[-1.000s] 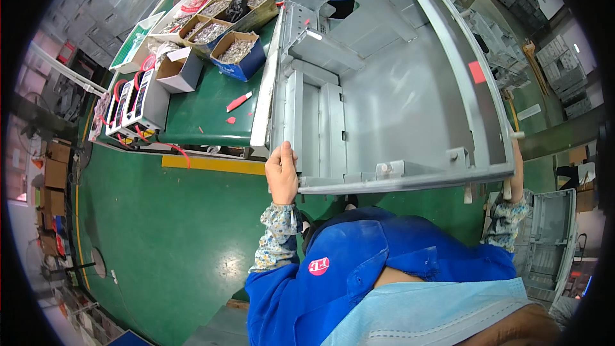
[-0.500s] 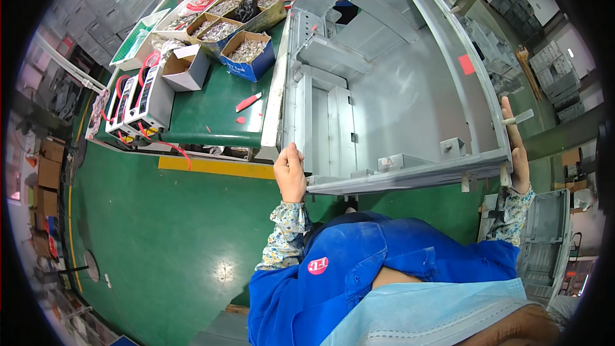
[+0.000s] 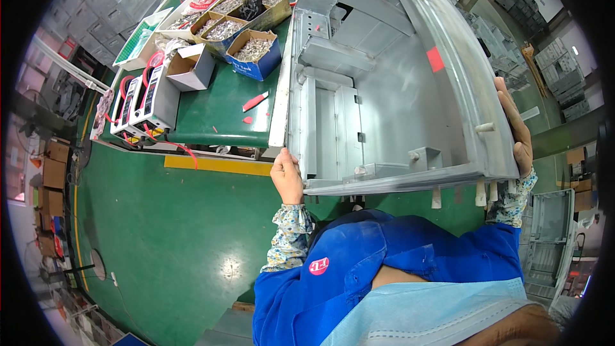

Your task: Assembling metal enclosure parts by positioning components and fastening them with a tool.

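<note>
A large grey metal cabinet shell (image 3: 410, 115) lies in front of me with its hollow inside facing up and its left edge along a green-topped workbench (image 3: 208, 112). Brackets and a red sticker show on it, and several pale pegs stick out from its near and right edges. My left hand (image 3: 287, 176) is closed on the cabinet's near left corner, fingers bent around the edge. On the opposite side, my right hand (image 3: 517, 129) holds the right outer wall, its fingers stretched along the metal. The underside of the cabinet is hidden.
Cardboard boxes of small metal parts (image 3: 253, 51) stand on the bench beside white trays (image 3: 138, 45) and white powered units with red cables (image 3: 150, 102). A red-handled tool (image 3: 255, 101) lies near the bench edge. Stacked grey cabinets (image 3: 554, 77) stand at the far right.
The cabinet has tilted: its right side is turned more toward me and its red sticker sits farther left. My right hand shifts with that wall; my left hand stays near the same corner.
</note>
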`<act>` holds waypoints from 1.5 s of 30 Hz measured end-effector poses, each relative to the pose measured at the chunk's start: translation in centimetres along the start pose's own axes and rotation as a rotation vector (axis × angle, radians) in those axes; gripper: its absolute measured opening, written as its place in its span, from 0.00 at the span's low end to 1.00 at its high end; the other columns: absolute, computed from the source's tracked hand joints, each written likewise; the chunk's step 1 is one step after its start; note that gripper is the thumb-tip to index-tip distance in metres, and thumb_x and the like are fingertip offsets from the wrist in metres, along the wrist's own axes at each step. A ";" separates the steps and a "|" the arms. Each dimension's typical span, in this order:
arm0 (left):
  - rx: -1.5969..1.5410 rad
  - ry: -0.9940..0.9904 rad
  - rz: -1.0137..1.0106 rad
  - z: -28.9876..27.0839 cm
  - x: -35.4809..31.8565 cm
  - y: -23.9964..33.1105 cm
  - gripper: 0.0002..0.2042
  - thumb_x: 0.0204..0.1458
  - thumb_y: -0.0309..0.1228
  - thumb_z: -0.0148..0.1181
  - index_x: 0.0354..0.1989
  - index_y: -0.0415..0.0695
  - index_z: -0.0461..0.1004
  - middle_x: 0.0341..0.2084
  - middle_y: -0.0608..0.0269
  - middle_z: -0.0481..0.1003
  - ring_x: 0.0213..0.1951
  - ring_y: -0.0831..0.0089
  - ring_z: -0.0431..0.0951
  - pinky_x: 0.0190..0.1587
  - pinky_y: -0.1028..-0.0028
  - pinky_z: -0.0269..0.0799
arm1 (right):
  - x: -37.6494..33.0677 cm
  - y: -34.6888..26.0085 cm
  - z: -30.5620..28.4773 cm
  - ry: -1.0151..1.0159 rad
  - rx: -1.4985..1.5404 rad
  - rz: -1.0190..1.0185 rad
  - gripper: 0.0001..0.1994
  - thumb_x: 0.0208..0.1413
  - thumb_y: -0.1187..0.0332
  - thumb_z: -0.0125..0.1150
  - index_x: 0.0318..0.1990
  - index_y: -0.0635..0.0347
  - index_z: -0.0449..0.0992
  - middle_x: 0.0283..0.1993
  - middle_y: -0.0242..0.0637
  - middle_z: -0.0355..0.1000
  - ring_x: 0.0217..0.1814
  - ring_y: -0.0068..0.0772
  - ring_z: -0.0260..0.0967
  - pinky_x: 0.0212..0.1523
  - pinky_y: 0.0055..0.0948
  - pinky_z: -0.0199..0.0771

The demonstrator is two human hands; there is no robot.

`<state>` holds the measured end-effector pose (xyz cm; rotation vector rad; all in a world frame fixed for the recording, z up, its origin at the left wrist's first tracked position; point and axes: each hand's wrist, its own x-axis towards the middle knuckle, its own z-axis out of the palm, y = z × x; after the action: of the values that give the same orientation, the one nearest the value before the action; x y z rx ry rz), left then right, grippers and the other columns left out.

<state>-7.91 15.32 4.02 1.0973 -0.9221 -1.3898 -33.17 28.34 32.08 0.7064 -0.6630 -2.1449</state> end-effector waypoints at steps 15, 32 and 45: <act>-0.052 0.067 -0.097 -1.0 0.0 0.0 0.19 0.54 0.40 0.42 0.14 0.43 0.61 0.05 0.76 0.54 0.09 0.89 0.50 0.11 0.85 0.42 | 0.2 2.0 -0.5 0.406 0.597 -0.029 0.39 0.44 0.43 0.40 0.55 0.70 0.53 0.61 0.54 0.42 0.66 0.46 0.31 0.61 0.41 0.23; -0.079 0.143 0.009 -0.7 0.0 -0.5 0.19 0.54 0.41 0.41 0.14 0.43 0.61 0.06 0.75 0.54 0.09 0.88 0.51 0.12 0.84 0.44 | 2.8 -1.8 0.4 1.615 2.730 -0.026 0.39 0.44 0.44 0.39 0.54 0.72 0.53 0.60 0.55 0.43 0.65 0.47 0.32 0.61 0.41 0.25; -0.143 0.259 -0.014 3.9 -1.5 -3.8 0.18 0.54 0.41 0.40 0.16 0.45 0.60 0.05 0.76 0.53 0.07 0.89 0.50 0.09 0.85 0.43 | 5.6 -2.4 2.0 1.781 2.636 -0.001 0.35 0.46 0.45 0.36 0.50 0.72 0.61 0.56 0.57 0.52 0.64 0.50 0.36 0.61 0.45 0.27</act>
<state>-12.67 17.03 1.63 1.1444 -0.6201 -1.2684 -38.76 25.73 30.47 -2.3280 1.4167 -1.1501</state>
